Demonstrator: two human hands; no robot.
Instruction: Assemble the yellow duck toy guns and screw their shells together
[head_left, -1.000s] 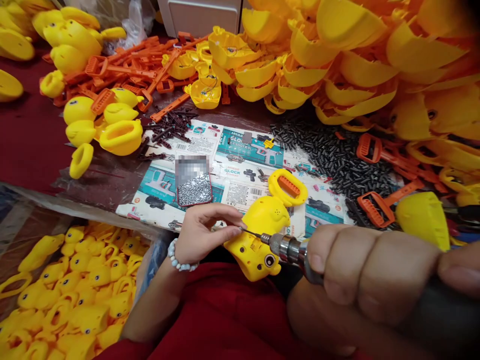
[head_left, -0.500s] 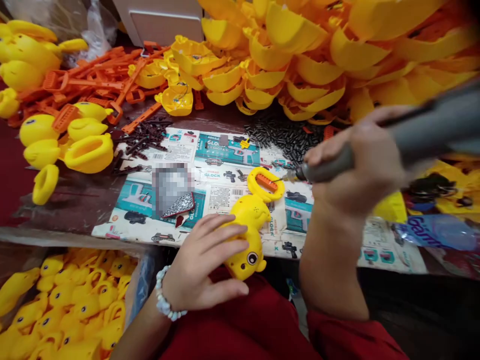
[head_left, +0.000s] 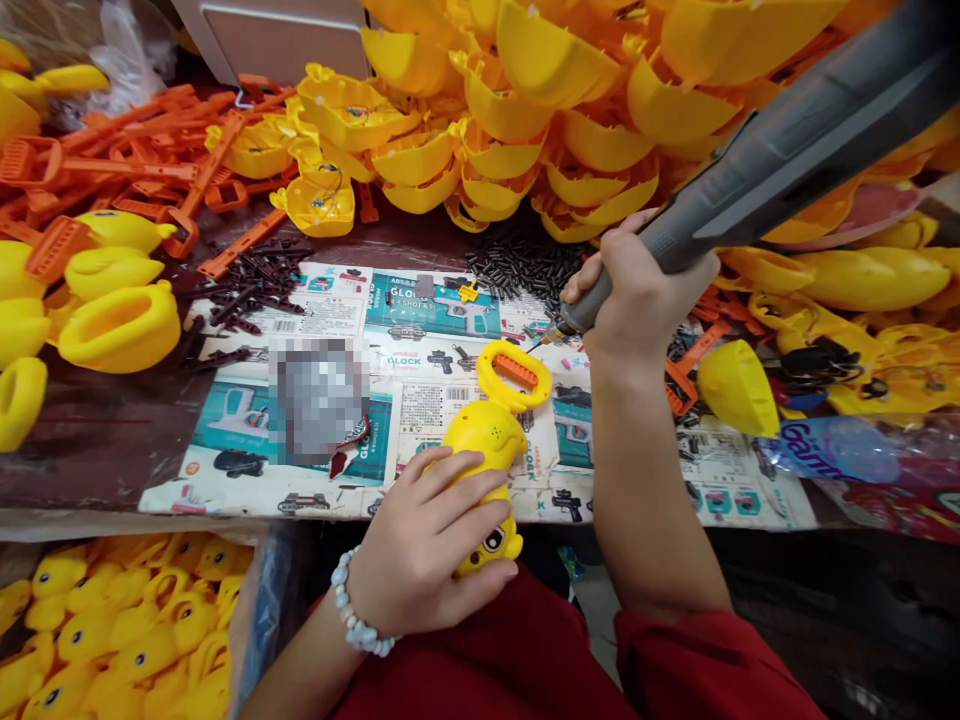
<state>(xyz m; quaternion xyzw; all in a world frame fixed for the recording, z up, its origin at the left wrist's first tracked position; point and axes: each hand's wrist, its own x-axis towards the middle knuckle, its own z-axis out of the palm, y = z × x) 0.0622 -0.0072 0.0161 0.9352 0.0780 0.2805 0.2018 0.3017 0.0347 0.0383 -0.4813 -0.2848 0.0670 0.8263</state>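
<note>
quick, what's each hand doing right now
Left hand: open, fingers spread, resting on the yellow toy.
Right hand: closed around the gray power driver.

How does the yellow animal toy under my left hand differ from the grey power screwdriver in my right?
Shape: the yellow animal toy is rounded; the grey power screwdriver is long and straight.
Color: the toy is bright yellow with an orange insert; the screwdriver is mostly grey.
Hold: your left hand lies spread over the toy, while your right hand wraps its fingers around the screwdriver.
Shared: each has one hand on it.
</note>
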